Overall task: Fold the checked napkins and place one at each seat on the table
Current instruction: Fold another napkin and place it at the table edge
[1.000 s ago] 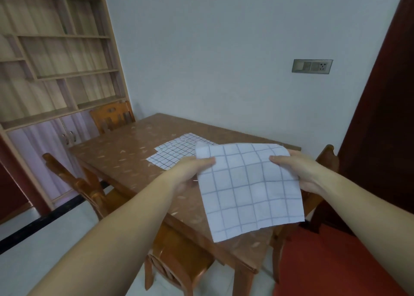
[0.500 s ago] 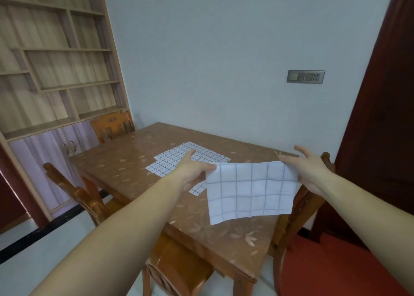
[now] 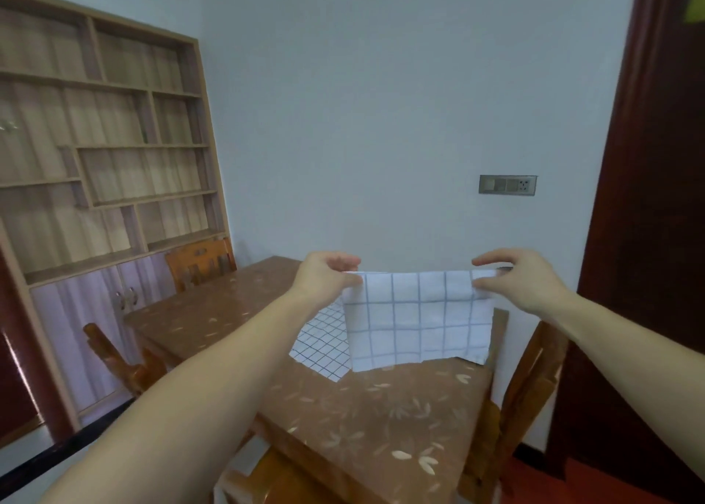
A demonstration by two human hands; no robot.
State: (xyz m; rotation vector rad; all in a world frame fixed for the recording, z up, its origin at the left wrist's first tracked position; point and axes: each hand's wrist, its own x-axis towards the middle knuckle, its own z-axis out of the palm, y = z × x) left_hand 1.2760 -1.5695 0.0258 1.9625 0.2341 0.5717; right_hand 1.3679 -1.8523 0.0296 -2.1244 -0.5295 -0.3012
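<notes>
A person's left hand [image 3: 328, 279] and right hand [image 3: 524, 280] each pinch a top corner of a checked napkin [image 3: 416, 322], held apparently doubled above the wooden table [image 3: 362, 431], its hem hanging close over a second napkin [image 3: 324, 343] lying flat. A slackened pinch could let the layers slide askew, or the hem could drag the flat cloth. A left chair [image 3: 114, 356] and a right chair [image 3: 528, 381] hem in the table's sides; bare tabletop lies open nearest the camera

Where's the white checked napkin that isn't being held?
Head view, centre: the fine-checked white napkin lies flat on the brown leaf-patterned table, left of and partly behind the white wide-checked napkin pinched by the left hand and right hand.
</notes>
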